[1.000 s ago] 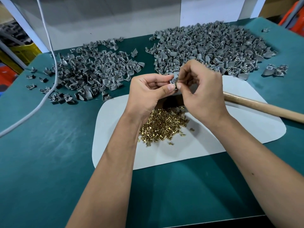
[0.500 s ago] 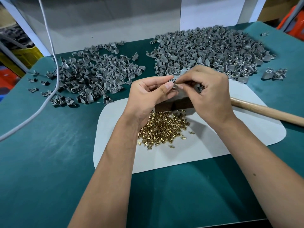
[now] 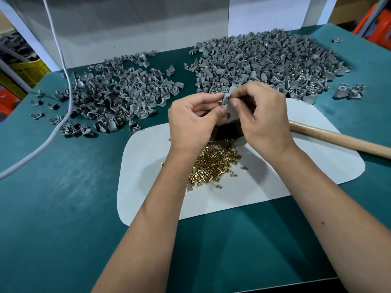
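Observation:
My left hand (image 3: 191,121) and my right hand (image 3: 261,115) meet above the white mat (image 3: 148,166). Together they pinch one small grey plastic part (image 3: 226,98) between thumbs and fingertips. Below my hands lies a heap of small brass pins (image 3: 211,163) on the mat. Whether a pin is between my right fingers is hidden. A pile of grey parts (image 3: 114,98) spreads at the back left, and a larger pile of grey parts (image 3: 264,62) at the back right.
A wooden handle (image 3: 338,138) runs from behind my right hand to the right edge; a dark block (image 3: 224,132) sits under my hands. A white cable (image 3: 63,81) crosses the green table (image 3: 53,208) on the left. White panels stand behind the piles.
Both hands have stayed together on the grey part, with the fingers shifting slightly around it. The view has drifted a little; the piles have not moved.

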`<action>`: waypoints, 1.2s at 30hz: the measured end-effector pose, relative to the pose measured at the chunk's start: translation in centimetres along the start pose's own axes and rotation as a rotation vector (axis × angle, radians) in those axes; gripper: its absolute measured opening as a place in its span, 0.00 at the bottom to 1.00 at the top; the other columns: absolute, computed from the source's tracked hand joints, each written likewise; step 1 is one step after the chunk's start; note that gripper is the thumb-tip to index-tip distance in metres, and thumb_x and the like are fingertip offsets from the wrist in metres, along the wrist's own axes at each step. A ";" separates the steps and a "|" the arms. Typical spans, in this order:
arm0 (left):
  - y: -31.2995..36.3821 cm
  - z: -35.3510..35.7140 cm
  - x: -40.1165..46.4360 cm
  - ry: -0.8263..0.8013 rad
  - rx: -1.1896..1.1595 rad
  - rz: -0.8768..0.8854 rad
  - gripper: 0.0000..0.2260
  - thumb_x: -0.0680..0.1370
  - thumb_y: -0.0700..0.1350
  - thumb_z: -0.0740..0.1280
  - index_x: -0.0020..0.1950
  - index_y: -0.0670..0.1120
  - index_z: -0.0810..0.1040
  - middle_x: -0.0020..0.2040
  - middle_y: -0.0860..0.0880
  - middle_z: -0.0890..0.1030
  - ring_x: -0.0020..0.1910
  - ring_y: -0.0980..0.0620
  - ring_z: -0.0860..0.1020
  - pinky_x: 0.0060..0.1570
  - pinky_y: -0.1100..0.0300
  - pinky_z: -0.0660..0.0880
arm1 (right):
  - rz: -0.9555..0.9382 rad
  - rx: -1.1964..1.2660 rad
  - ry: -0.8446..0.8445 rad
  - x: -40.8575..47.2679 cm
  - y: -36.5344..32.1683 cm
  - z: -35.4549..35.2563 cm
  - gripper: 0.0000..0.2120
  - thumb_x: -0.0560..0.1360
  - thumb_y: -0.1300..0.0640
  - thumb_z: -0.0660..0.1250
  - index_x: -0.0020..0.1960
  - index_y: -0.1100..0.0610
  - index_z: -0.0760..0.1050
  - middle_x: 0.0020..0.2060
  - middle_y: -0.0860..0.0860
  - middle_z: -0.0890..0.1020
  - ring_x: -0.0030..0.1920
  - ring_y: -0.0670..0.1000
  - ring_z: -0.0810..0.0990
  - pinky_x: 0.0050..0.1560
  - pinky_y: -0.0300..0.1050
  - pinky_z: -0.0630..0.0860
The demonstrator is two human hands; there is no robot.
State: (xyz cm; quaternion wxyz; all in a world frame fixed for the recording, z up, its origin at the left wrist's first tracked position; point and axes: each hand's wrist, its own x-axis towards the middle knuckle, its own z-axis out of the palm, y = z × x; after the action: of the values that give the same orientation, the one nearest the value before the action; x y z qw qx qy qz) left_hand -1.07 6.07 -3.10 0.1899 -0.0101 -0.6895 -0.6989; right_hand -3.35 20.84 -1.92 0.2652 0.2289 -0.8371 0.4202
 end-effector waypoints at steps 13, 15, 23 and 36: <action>0.2 1.0 -0.6 0.003 -0.047 -0.026 0.07 0.73 0.28 0.74 0.50 0.34 0.84 0.45 0.35 0.86 0.45 0.37 0.87 0.50 0.40 0.83 | 0.046 -0.035 0.098 -0.4 -0.9 0.3 0.03 0.76 0.63 0.69 0.48 0.61 0.82 0.43 0.53 0.84 0.45 0.51 0.80 0.48 0.40 0.75; 0.3 1.0 -0.8 0.004 -0.046 -0.032 0.06 0.73 0.28 0.74 0.50 0.33 0.84 0.44 0.35 0.86 0.45 0.38 0.87 0.51 0.40 0.83 | 0.057 -0.027 0.089 -0.5 -0.9 0.3 0.03 0.76 0.63 0.69 0.48 0.61 0.82 0.43 0.53 0.84 0.45 0.51 0.80 0.48 0.43 0.77; 0.1 0.7 -0.3 -0.003 0.241 0.083 0.10 0.70 0.33 0.78 0.45 0.48 0.87 0.39 0.50 0.87 0.40 0.50 0.87 0.46 0.50 0.85 | 0.142 0.031 0.028 -0.2 -1.0 0.2 0.04 0.76 0.63 0.70 0.48 0.60 0.84 0.41 0.49 0.84 0.43 0.47 0.81 0.47 0.35 0.76; 0.2 -0.8 0.4 0.065 0.740 0.219 0.05 0.77 0.44 0.75 0.51 0.50 0.88 0.56 0.53 0.83 0.62 0.50 0.73 0.65 0.59 0.67 | 0.376 -0.675 -0.697 2.7 4.1 -7.0 0.14 0.73 0.50 0.76 0.51 0.59 0.80 0.42 0.54 0.83 0.45 0.58 0.79 0.44 0.47 0.74</action>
State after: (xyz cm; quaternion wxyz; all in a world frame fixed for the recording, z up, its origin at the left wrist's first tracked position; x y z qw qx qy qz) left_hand -1.19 5.21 -2.81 0.2760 0.0079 -0.8834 -0.3786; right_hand -6.11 28.44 0.99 -0.0501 0.1026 -0.9913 0.0661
